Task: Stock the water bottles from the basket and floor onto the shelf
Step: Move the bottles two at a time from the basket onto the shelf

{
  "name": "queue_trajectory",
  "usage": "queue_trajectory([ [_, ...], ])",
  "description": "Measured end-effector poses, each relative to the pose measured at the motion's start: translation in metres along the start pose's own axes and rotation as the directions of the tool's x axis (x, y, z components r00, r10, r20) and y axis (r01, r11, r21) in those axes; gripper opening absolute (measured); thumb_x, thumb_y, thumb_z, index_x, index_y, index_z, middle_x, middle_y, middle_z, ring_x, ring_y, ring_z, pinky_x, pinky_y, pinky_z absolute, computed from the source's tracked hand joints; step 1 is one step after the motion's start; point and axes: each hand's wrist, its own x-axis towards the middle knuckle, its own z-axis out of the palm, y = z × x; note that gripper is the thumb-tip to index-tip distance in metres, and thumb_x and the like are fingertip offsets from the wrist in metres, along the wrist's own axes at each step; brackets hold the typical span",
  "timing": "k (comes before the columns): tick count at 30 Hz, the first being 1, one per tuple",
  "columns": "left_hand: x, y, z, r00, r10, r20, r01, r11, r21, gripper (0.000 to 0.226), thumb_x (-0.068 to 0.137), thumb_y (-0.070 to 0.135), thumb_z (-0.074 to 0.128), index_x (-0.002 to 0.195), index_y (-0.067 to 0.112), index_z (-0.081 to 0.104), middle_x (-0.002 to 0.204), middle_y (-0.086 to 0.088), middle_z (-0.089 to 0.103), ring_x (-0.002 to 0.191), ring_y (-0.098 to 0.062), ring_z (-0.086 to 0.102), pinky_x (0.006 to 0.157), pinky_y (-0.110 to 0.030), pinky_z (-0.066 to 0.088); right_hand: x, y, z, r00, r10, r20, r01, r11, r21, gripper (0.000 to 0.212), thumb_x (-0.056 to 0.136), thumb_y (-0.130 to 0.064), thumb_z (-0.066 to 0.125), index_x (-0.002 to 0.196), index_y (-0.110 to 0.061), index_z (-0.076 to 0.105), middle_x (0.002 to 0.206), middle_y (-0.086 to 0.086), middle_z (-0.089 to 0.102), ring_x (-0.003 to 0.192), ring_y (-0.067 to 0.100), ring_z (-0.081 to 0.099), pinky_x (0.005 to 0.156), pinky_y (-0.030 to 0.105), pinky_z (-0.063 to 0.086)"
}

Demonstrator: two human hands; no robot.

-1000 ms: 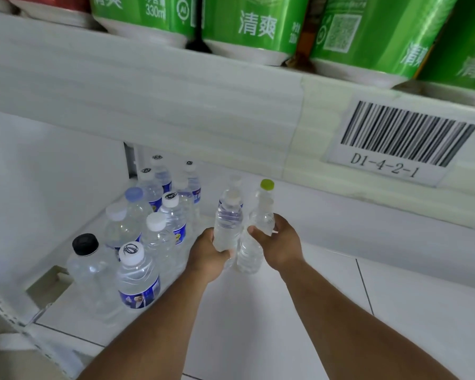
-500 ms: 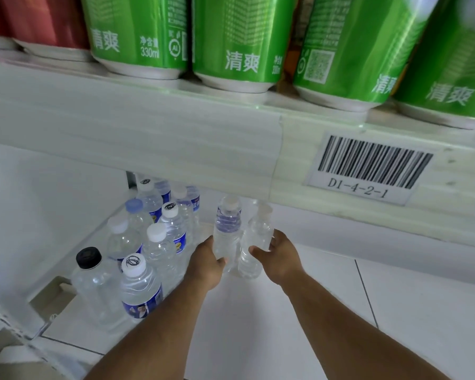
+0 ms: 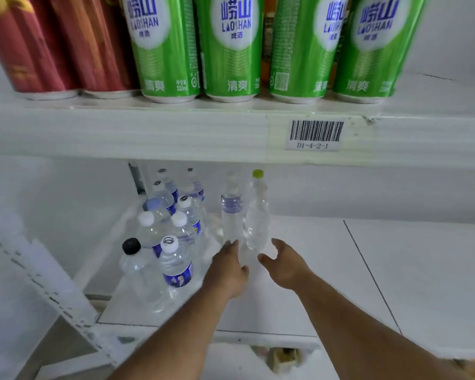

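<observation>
Two clear water bottles stand upright side by side on the white lower shelf [image 3: 395,270]: one with a purple band [image 3: 231,215] and one with a yellow-green cap [image 3: 257,215]. My left hand [image 3: 228,267] is just in front of the purple-band bottle, fingers apart and holding nothing. My right hand [image 3: 283,263] is open too, just in front and right of the green-cap bottle. To the left stands a cluster of several bottles [image 3: 173,223], one with a black cap [image 3: 131,246] and one with a blue label [image 3: 175,263] at the front.
The upper shelf edge [image 3: 148,133] runs across above, with a barcode label [image 3: 315,134]. Green cans [image 3: 231,48] and red cans [image 3: 55,45] stand on it. A white side wall [image 3: 52,215] bounds the lower shelf on the left.
Both hands held the two bottles, set them upright on the shelf, then let go and drew back a little. The view has tilted up.
</observation>
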Motion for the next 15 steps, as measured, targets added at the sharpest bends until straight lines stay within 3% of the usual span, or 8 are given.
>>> queue_trajectory([
  [4, -0.052, -0.01, -0.01, 0.987, 0.122, 0.107, -0.137, 0.98, 0.146, 0.07, 0.098, 0.032, 0.05, 0.157, 0.024, 0.014, 0.166, 0.003, 0.006, 0.151, -0.019, 0.015, 0.119, -0.037, 0.027, -0.059, 0.0, 0.022, 1.0, -0.027, 0.011, 0.029, 0.979, -0.204, 0.058, 0.1, -0.043, 0.049, 0.147, -0.011, 0.039, 0.151, 0.009, 0.044, 0.139, 0.028, 0.041, 0.112, 0.033, 0.031],
  [8, -0.103, -0.025, -0.012, 0.968, 0.184, 0.171, -0.222, 0.945, 0.239, 0.068, 0.097, 0.03, 0.05, 0.156, 0.025, 0.017, 0.166, 0.003, 0.008, 0.15, -0.02, 0.019, 0.116, -0.038, 0.03, -0.104, 0.011, 0.057, 0.999, -0.027, 0.025, 0.033, 0.949, -0.312, 0.074, 0.099, -0.05, 0.045, 0.158, -0.013, 0.02, 0.165, 0.008, 0.02, 0.153, 0.025, 0.016, 0.123, 0.037, 0.018],
  [15, -0.173, -0.052, -0.008, 0.964, 0.161, 0.209, -0.224, 0.919, 0.324, 0.064, 0.096, 0.027, 0.049, 0.155, 0.025, 0.024, 0.164, 0.003, 0.018, 0.146, -0.022, 0.028, 0.115, -0.04, 0.033, -0.166, 0.021, 0.088, 0.993, -0.062, 0.101, 0.102, 0.877, -0.469, 0.075, 0.1, -0.05, 0.041, 0.16, -0.014, 0.012, 0.167, 0.007, 0.011, 0.155, 0.024, 0.007, 0.124, 0.038, 0.012],
])
